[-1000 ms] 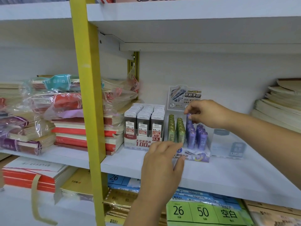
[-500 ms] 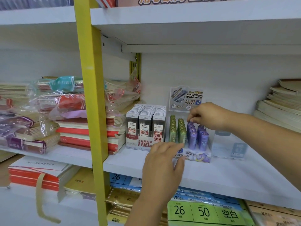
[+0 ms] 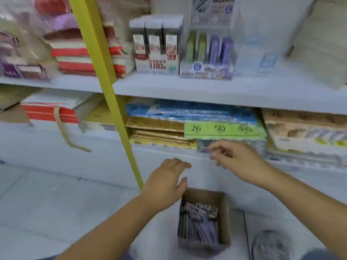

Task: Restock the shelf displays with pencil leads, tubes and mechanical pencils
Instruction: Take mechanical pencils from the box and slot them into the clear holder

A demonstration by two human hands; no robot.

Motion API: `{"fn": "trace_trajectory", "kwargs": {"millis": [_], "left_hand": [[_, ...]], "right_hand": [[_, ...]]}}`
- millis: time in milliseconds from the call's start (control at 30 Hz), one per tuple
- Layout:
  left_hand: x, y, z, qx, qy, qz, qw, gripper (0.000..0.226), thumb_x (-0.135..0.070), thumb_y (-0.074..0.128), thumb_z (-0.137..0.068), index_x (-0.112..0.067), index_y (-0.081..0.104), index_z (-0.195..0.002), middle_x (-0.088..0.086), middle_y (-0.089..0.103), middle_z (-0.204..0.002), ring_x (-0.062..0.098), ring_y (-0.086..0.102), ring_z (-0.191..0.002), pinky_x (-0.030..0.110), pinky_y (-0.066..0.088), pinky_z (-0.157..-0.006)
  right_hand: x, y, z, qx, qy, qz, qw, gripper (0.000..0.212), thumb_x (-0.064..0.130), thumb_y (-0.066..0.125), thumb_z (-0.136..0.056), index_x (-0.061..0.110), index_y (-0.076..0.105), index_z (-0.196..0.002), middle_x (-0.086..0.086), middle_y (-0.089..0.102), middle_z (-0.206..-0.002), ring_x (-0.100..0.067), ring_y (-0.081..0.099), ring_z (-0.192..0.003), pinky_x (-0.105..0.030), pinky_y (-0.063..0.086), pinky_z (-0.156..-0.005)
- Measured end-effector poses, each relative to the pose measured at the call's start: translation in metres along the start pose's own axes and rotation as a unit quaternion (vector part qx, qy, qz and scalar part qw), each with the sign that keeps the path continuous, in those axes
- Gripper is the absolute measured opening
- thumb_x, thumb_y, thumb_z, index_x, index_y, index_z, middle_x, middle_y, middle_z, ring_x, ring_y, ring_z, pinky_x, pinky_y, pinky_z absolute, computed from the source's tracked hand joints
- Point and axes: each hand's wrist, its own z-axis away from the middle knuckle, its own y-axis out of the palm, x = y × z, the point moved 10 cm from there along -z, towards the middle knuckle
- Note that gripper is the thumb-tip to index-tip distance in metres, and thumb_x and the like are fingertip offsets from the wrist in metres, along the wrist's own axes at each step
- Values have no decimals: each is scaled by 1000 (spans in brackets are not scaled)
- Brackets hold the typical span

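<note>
A cardboard box point(image 3: 226, 212) on the floor holds several purple lead tubes point(image 3: 200, 224). My left hand point(image 3: 165, 182) hovers just above its left rim, fingers spread and empty. My right hand point(image 3: 238, 160) hangs higher and to the right, fingers loosely apart, holding nothing. On the shelf above, a clear display point(image 3: 206, 71) holds green tubes point(image 3: 196, 46) and purple tubes point(image 3: 220, 48). Left of it stands a display of pencil lead cases point(image 3: 155, 44). The picture is blurred by motion.
A yellow upright post point(image 3: 105, 87) crosses in front of the white shelf point(image 3: 225, 91). Stacked notebooks point(image 3: 73, 53) sit at left, paper packs point(image 3: 216, 128) on the lower shelf. A grey round object point(image 3: 270, 244) lies on the floor right of the box.
Both hands left the shelf display and dropped toward the box on the floor. The view tilted down, so the box now shows.
</note>
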Motion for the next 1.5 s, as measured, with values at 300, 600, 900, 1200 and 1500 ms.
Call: {"fn": "trace_trajectory", "kwargs": {"millis": [300, 600, 900, 1200, 1500], "left_hand": [[94, 218, 128, 195, -365, 222, 883, 69, -43, 54, -100, -16, 24, -156, 6, 32, -159, 20, 39, -142, 36, 33, -117], [119, 246, 140, 201, -411, 333, 824, 50, -29, 60, -99, -24, 46, -147, -10, 52, -146, 8, 55, -125, 19, 41, -100], [114, 249, 139, 200, -379, 378, 821, 39, -20, 52, -103, -37, 55, -138, -22, 64, -129, -8, 61, -110, 9, 48, -85], [116, 254, 144, 198, -379, 388, 816, 38, -24, 53, -102, -49, 56, -132, -28, 66, -122, -6, 63, -110, 16, 51, -91], [111, 252, 143, 196, -390, 424, 794, 41, -21, 52, -103, -29, 52, -144, -11, 64, -134, 4, 62, -118, 37, 51, -104]], "right_hand": [[-231, 192, 81, 177, 303, -6, 937, 39, 25, 59, -95, 21, 52, -134, -4, 58, -132, -17, 55, -118, -29, 42, -102], [-299, 227, 53, 55, 332, 54, 940, 34, 17, 62, -94, 9, 59, -127, -13, 59, -127, -27, 53, -118, -35, 43, -100], [-338, 246, 35, 42, 338, 155, 927, 30, 18, 55, -96, 10, 63, -124, -18, 57, -124, -36, 43, -118, -39, 35, -99], [-331, 250, 57, 103, 353, 122, 922, 23, 15, 58, -93, 11, 63, -116, -12, 61, -119, -29, 61, -100, -35, 50, -83], [-333, 281, 67, 138, 394, 128, 900, 78, 33, 83, -72, 10, 42, -134, -14, 50, -132, -32, 52, -119, -38, 46, -94]]}}
